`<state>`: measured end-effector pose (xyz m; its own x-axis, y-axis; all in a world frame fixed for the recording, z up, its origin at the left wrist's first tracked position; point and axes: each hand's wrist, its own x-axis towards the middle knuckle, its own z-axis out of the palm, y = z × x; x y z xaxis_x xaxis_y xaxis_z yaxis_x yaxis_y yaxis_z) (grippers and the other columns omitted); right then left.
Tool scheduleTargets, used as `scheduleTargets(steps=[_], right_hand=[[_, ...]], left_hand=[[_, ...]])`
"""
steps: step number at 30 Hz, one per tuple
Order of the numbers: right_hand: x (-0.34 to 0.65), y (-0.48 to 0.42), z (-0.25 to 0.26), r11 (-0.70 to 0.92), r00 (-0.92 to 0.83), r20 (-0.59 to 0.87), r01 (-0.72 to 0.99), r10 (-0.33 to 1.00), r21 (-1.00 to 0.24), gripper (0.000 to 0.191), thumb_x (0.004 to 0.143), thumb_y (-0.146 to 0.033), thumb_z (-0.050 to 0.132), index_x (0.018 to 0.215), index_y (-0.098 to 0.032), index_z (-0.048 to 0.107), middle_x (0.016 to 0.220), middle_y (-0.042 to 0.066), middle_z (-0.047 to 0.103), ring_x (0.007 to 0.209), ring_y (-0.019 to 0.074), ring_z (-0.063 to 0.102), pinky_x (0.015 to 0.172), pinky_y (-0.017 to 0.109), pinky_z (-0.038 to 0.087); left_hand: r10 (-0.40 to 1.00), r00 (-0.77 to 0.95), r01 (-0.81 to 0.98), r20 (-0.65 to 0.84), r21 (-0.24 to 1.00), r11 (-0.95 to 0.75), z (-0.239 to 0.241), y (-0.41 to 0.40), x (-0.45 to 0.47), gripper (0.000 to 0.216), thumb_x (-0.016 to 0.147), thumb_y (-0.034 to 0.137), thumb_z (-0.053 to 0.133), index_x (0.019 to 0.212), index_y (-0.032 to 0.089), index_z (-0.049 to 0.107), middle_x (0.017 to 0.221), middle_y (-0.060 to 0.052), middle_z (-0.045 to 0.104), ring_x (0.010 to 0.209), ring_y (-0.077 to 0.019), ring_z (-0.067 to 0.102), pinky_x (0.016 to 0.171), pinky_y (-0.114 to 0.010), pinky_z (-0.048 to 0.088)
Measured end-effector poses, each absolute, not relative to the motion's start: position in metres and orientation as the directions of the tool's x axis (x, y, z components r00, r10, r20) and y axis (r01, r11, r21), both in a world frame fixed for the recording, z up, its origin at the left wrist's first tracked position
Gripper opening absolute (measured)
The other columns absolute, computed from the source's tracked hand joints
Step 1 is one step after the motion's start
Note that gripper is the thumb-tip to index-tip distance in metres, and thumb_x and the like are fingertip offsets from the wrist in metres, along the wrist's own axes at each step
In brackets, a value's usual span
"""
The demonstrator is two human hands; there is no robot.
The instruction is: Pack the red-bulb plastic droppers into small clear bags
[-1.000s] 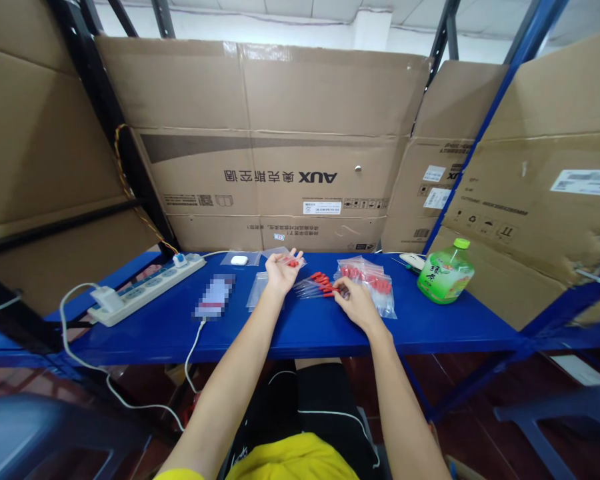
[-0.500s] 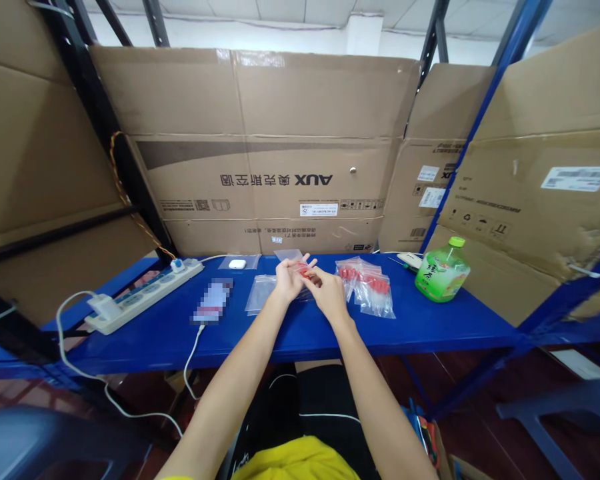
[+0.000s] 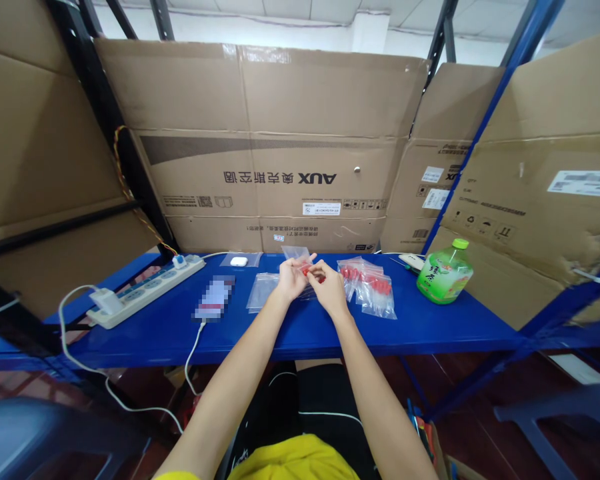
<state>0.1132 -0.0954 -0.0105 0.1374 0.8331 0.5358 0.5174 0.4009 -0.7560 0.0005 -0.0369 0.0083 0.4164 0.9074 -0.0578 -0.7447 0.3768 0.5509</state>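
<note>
My left hand [image 3: 293, 279] is closed on a clear zip bag [image 3: 294, 253], whose plastic sticks up past the fingers. At the bag, my right hand [image 3: 330, 287] pinches a small red piece [image 3: 306, 271]; its exact kind is too small to make out. More red shows under the right fingers. Left of the hands lie flat clear zip bags [image 3: 263, 292] on the blue tabletop [image 3: 220, 340]. To the right, several zip bags with red pieces [image 3: 378, 291] overlap one another. Something lying beneath the hands is mostly hidden.
A white power strip [image 3: 147, 293] with plugs and a charging phone [image 3: 214, 298] sit at the left. A white earbud case [image 3: 239, 261] rests farther back. On the right stands a green bottle [image 3: 445, 273], near a thin tool [image 3: 404, 265]. Cardboard [image 3: 280, 100] walls the back.
The right fingers have shifted slightly at the bag, and the red piece shows more plainly between the hands. The view has moved a little; the tabletop things stay put.
</note>
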Motion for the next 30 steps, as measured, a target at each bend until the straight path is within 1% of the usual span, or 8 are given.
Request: scheduleTargets(steps=[4,7,10,13,16,20,25,30], right_hand=[[0.108,-0.096,-0.007,0.299,0.206,0.508,0.605,0.836,-0.738,0.005,0.09,-0.029,0.064,0.09,-0.025,0.066,0.089,0.002,0.078,0.08,0.0197,0.073,0.079,0.029,0.053],[0.104,-0.095,-0.002,0.164,0.295,0.493,0.703,0.818,-0.692,0.01,0.091,-0.033,0.067,0.095,-0.025,0.062,0.086,0.003,0.076,0.082,0.0228,0.072,0.074,0.029,0.049],[0.1,-0.094,0.001,0.074,0.338,0.5,0.768,0.797,-0.636,0.017,0.091,-0.035,0.068,0.101,-0.025,0.059,0.088,0.004,0.075,0.082,0.0244,0.071,0.07,0.029,0.045],[0.098,-0.092,0.002,0.067,0.327,0.518,0.794,0.791,-0.604,0.018,0.093,-0.037,0.068,0.102,-0.025,0.057,0.091,0.006,0.075,0.082,0.0241,0.07,0.069,0.028,0.042],[0.103,-0.092,0.002,0.1,0.288,0.527,0.801,0.8,-0.59,0.019,0.093,-0.038,0.068,0.102,-0.025,0.058,0.093,0.005,0.074,0.085,0.0233,0.069,0.07,0.028,0.042],[0.129,-0.098,-0.003,0.162,0.161,0.496,0.822,0.854,-0.545,0.016,0.09,-0.03,0.068,0.103,-0.025,0.061,0.093,0.004,0.073,0.084,0.0218,0.069,0.07,0.028,0.044],[0.164,-0.107,-0.025,0.082,0.111,0.364,0.877,0.925,-0.474,0.016,0.079,-0.015,0.074,0.09,-0.026,0.072,0.09,0.005,0.075,0.082,0.0236,0.07,0.072,0.031,0.048],[0.171,-0.11,-0.037,0.118,0.04,0.332,0.889,0.943,-0.443,0.019,0.079,-0.007,0.07,0.085,-0.025,0.076,0.085,0.005,0.076,0.082,0.0232,0.072,0.074,0.031,0.05]], left_hand=[[0.891,0.452,-0.725,-0.049,0.561,0.399,0.009,-0.039,0.003,0.061,0.058,0.013,0.049,0.117,0.009,0.065,0.115,-0.02,0.074,0.105,-0.0368,0.072,0.096,-0.059,0.055],[0.868,0.495,-0.713,-0.029,0.558,0.425,0.008,-0.037,0.005,0.059,0.054,0.012,0.049,0.111,0.008,0.067,0.098,-0.018,0.075,0.089,-0.0318,0.074,0.09,-0.051,0.058],[0.865,0.502,-0.724,0.003,0.548,0.418,0.007,-0.035,0.004,0.046,0.054,0.009,0.049,0.096,0.01,0.066,0.078,-0.012,0.07,0.07,-0.0249,0.07,0.08,-0.041,0.06],[0.876,0.483,-0.743,0.002,0.529,0.409,0.008,-0.035,0.002,0.033,0.056,0.008,0.049,0.085,0.014,0.062,0.068,-0.009,0.064,0.063,-0.022,0.067,0.075,-0.037,0.06],[0.886,0.462,-0.756,-0.041,0.504,0.418,0.01,-0.035,0.001,0.027,0.058,0.008,0.05,0.083,0.015,0.058,0.077,-0.012,0.066,0.071,-0.0251,0.069,0.078,-0.042,0.06],[0.903,0.392,-0.748,-0.174,0.511,0.423,0.009,-0.031,-0.002,0.02,0.066,0.014,0.052,0.085,0.017,0.056,0.1,-0.017,0.067,0.096,-0.0342,0.071,0.08,-0.047,0.058],[0.94,0.251,-0.73,-0.232,0.592,0.341,0.003,-0.02,-0.009,0.011,0.074,0.02,0.055,0.085,0.018,0.056,0.092,-0.011,0.065,0.101,-0.0306,0.069,0.067,-0.033,0.053],[0.941,0.284,-0.763,-0.185,0.55,0.339,0.004,-0.02,-0.012,0.023,0.08,0.023,0.053,0.101,0.017,0.06,0.119,-0.017,0.066,0.109,-0.0291,0.068,0.068,-0.032,0.054]])
